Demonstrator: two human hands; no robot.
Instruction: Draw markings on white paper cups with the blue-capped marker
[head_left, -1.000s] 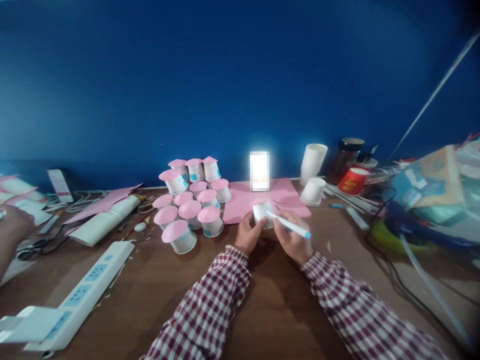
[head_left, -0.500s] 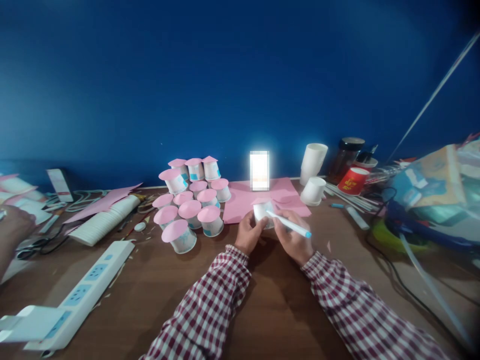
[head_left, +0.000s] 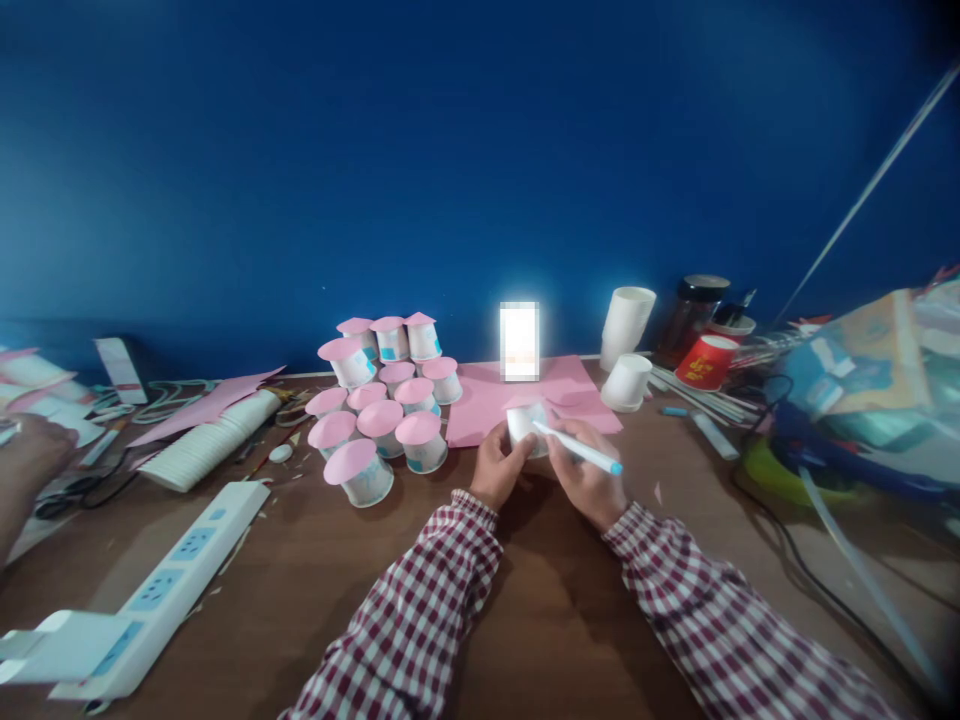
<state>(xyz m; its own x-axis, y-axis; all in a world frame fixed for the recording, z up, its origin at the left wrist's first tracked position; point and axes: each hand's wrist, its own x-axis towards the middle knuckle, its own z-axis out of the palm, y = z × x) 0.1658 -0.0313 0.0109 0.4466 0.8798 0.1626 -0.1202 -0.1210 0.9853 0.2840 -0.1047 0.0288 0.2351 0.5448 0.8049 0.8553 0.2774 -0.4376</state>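
My left hand [head_left: 498, 468] grips a small white paper cup [head_left: 523, 422] from its left side, fingers closed round it. In my right hand [head_left: 592, 478] is a white marker pen [head_left: 581, 449] with a blue end, its tip against or close to the cup's side; I cannot tell whether it touches. Just behind the cup lies a pink paper sheet [head_left: 480, 405]. To the left stand several white cups with pink paper tops [head_left: 379, 425] and blue marks. An upside-down white cup [head_left: 628, 383] sits on the right.
A power strip [head_left: 172, 590] with a plugged-in adapter lies at front left, near a stack of white cups [head_left: 214, 440]. Another person's hand [head_left: 37, 450] is at far left. On the right are a red cup [head_left: 707, 362], a jar [head_left: 694, 310], cables and bags.
My hands, the cup and the marker pen stay almost in place. The other person's hand at far left has shifted slightly.
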